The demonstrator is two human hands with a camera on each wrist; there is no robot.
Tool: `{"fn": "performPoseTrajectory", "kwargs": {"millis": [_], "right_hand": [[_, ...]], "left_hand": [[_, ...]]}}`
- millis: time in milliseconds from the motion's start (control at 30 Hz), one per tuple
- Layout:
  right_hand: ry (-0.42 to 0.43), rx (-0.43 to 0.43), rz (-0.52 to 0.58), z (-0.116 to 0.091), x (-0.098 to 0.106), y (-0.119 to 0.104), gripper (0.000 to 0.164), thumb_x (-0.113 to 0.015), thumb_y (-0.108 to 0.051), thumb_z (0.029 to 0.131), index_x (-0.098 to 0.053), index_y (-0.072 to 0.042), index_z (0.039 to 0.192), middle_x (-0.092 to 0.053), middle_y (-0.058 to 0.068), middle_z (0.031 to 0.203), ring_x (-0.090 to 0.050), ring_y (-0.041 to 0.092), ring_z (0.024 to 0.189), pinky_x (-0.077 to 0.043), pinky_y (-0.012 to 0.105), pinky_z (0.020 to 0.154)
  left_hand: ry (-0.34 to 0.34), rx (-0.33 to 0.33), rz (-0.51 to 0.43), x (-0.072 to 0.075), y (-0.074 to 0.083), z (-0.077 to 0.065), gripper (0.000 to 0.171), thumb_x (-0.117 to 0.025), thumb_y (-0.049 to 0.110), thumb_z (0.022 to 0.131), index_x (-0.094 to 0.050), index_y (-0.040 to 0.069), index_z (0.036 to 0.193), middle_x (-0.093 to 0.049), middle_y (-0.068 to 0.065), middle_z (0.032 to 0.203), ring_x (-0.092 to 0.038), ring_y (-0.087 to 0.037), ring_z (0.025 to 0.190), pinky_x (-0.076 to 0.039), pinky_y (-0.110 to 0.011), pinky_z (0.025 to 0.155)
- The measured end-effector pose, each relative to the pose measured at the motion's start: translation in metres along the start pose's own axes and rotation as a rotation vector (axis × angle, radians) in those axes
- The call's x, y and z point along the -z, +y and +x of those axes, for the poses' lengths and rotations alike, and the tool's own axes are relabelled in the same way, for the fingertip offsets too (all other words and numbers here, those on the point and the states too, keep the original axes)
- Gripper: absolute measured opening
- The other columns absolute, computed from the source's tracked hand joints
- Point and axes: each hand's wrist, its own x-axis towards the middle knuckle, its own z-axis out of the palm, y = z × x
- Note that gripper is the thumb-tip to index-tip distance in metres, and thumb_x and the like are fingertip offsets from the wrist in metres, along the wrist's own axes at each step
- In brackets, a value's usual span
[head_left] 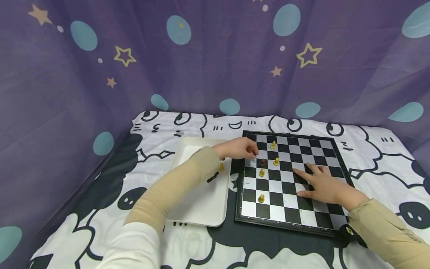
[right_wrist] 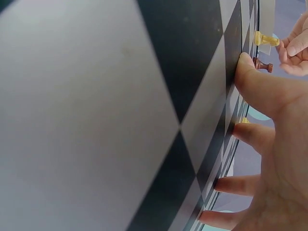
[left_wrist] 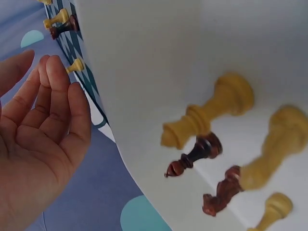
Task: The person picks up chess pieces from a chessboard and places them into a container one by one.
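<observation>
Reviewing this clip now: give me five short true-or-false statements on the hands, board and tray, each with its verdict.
1. The right hand touches the chessboard with fingers spread. True.
2. Every piece on the chessboard is yellow. False: one brown piece stands there too.
3. Yellow pieces and dark pieces lie in the white tray. True.
4. In the head view, the white tray is right of the chessboard. False: it is left.
5. The left hand is near the chessboard's left edge. True.

White tray (head_left: 206, 209) partly hidden behind the left sleeve (head_left: 174, 188), yellow piece (left_wrist: 274, 209) cropped at the left wrist view's bottom
</observation>
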Motion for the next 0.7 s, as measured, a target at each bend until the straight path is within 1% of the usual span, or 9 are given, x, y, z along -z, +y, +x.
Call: {"fn": "performPoseTrajectory", "kwargs": {"millis": [167, 300, 500, 700], "right_hand": [[0.000, 0.000, -0.001, 0.000, -0.001, 0.001, 0.087, -0.054, -0.072, 0.077, -0.040, -0.018, 0.143, -0.026, 0.031, 0.143, -0.026, 0.061, 0.124, -0.038, 0.071, 0.083], [0.001, 0.002, -0.002, 0.000, 0.000, 0.001, 0.087, -0.054, -0.072, 0.076, -0.040, -0.018, 0.143, -0.026, 0.031, 0.143, -0.026, 0.061, 0.123, -0.038, 0.071, 0.083], [-0.001, 0.001, -0.002, -0.001, 0.001, 0.001, 0.086, -0.055, -0.070, 0.078, -0.040, -0.017, 0.144, -0.027, 0.032, 0.142, -0.026, 0.061, 0.124, -0.038, 0.071, 0.083], [-0.004, -0.004, 0.003, -0.001, 0.001, 0.001, 0.084, -0.057, -0.068, 0.078, -0.040, -0.017, 0.144, -0.027, 0.032, 0.143, -0.026, 0.061, 0.124, -0.038, 0.071, 0.084]], "left_hand": [[-0.014, 0.006, 0.035, -0.004, 0.002, 0.007, 0.021, -0.062, 0.012, 0.091, -0.065, 0.005, 0.111, -0.062, -0.004, 0.088, -0.050, -0.010, 0.072, -0.041, -0.019, 0.064], [-0.017, 0.021, 0.064, -0.007, 0.006, 0.013, 0.021, -0.063, 0.014, 0.091, -0.065, 0.007, 0.110, -0.062, -0.003, 0.089, -0.050, -0.010, 0.072, -0.041, -0.019, 0.063], [-0.019, 0.049, 0.071, -0.011, 0.012, 0.020, 0.019, -0.066, 0.015, 0.089, -0.066, 0.008, 0.107, -0.061, -0.003, 0.090, -0.051, -0.010, 0.073, -0.042, -0.019, 0.063], [-0.025, 0.074, 0.070, -0.015, 0.015, 0.024, 0.020, -0.068, 0.016, 0.088, -0.066, 0.008, 0.106, -0.061, -0.002, 0.090, -0.051, -0.010, 0.073, -0.042, -0.019, 0.063]]}}
